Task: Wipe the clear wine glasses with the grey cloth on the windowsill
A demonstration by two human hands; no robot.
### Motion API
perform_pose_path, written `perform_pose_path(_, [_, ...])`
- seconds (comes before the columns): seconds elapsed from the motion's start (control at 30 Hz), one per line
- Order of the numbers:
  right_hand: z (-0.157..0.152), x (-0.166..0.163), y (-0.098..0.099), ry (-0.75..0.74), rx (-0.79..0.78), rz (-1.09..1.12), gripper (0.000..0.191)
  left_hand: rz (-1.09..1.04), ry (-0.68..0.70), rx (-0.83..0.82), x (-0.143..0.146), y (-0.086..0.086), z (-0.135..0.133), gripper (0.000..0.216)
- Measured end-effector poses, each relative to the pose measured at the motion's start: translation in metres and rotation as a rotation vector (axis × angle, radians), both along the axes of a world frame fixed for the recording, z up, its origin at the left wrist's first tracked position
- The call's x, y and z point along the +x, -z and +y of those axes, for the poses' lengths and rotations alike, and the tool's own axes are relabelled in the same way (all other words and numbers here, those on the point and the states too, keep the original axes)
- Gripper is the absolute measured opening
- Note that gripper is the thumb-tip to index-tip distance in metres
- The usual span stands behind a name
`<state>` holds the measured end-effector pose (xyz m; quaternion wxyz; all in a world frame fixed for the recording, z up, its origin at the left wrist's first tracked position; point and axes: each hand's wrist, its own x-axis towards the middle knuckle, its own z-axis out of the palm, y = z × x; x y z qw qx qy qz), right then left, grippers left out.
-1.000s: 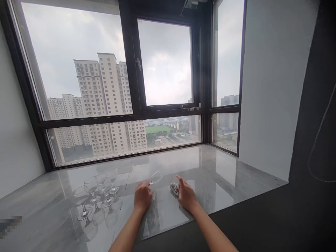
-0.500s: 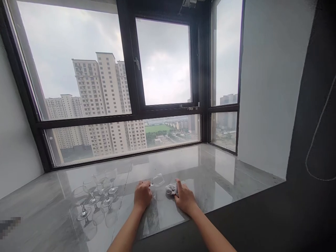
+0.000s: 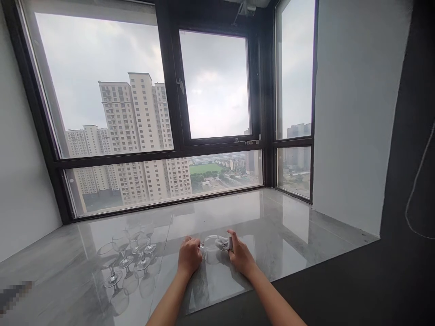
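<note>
Brought white cloth (image 3: 222,243) to the mouth of the sideways glass (image 3: 210,243) since the earlier frame, pinching stem end in left grip (image 3: 190,255), bunching cloth in right grip (image 3: 240,253), over the windowsill (image 3: 272,244). Probably wiping, so calling for light, steady pressure; cannot tell whether inside the bowl. Can see no contents in upright stemware (image 3: 126,261) clustered leftward.

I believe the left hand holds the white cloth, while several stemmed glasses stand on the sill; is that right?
Not quite: the head view shows the white cloth in the right hand; several stemmed glasses do stand on the sill.
</note>
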<state>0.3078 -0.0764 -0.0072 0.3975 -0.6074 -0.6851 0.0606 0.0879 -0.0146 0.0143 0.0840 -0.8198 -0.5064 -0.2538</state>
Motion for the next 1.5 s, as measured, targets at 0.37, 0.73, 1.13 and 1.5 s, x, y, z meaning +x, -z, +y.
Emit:
perform_pose_path(0.37, [0.009, -0.01, 0.006, -0.089, -0.07, 0.213, 0.06, 0.015, 0.195, -0.025, 0.005, -0.002, -0.002, 0.014])
perform_pose_path(0.73, [0.011, -0.01, 0.003, 0.059, 0.014, 0.241, 0.057, -0.011, 0.2, -0.063, 0.008, -0.007, -0.006, 0.007])
perform_pose_path(1.13, [0.007, -0.012, 0.001, -0.013, 0.067, 0.185, 0.059, -0.025, 0.211, -0.066, 0.007, -0.005, -0.004, 0.01])
perform_pose_path(1.5, [0.007, -0.011, -0.003, 0.079, 0.042, 0.236, 0.059, -0.12, 0.209, -0.076, 0.005, -0.004, -0.003, 0.008])
